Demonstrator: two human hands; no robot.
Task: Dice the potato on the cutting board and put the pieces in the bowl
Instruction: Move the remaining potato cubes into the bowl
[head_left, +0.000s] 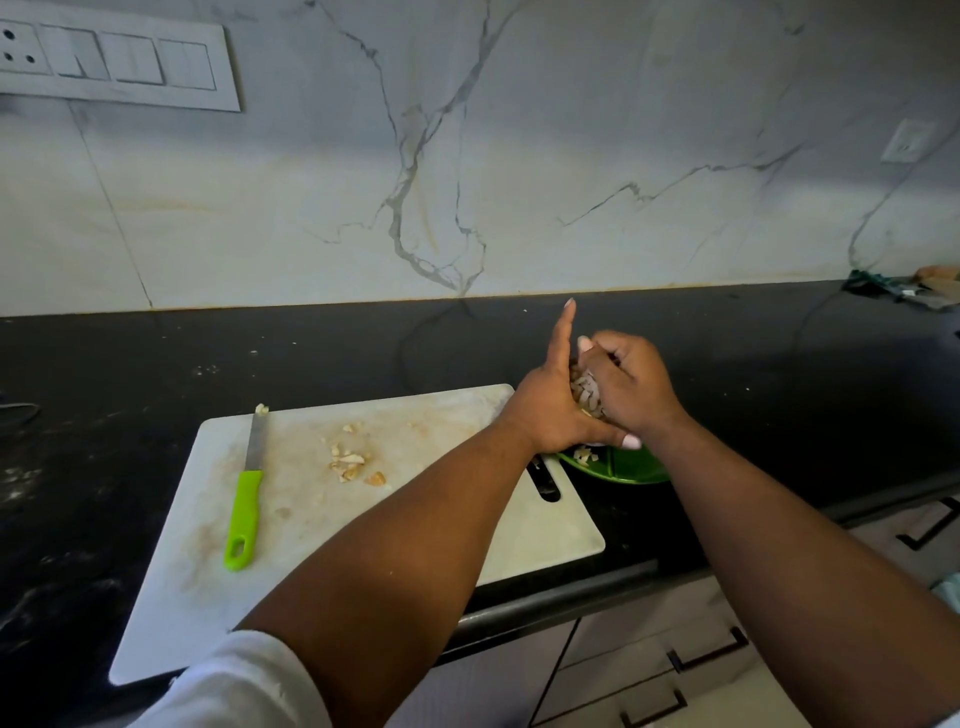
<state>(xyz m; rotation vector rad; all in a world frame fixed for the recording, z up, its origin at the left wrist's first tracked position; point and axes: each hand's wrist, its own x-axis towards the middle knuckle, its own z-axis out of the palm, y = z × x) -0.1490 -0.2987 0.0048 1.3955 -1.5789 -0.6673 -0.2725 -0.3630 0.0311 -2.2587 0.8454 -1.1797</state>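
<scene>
Black counter (727, 353) across the middle of the frame. White board (322, 525) at lower centre, flat on it. Green bowl (636, 465) just right of the board, mostly hidden. Dark bundle (883, 288) at the far right, against the wall, perhaps packets. Pale crumbs (208, 370) scattered left of centre.

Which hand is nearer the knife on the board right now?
Left. The left hand is over the board's right edge, well right of the knife; the right hand is farther right, over the green bowl.

knife (245, 493) on board's (322, 525) left, middle open
</scene>
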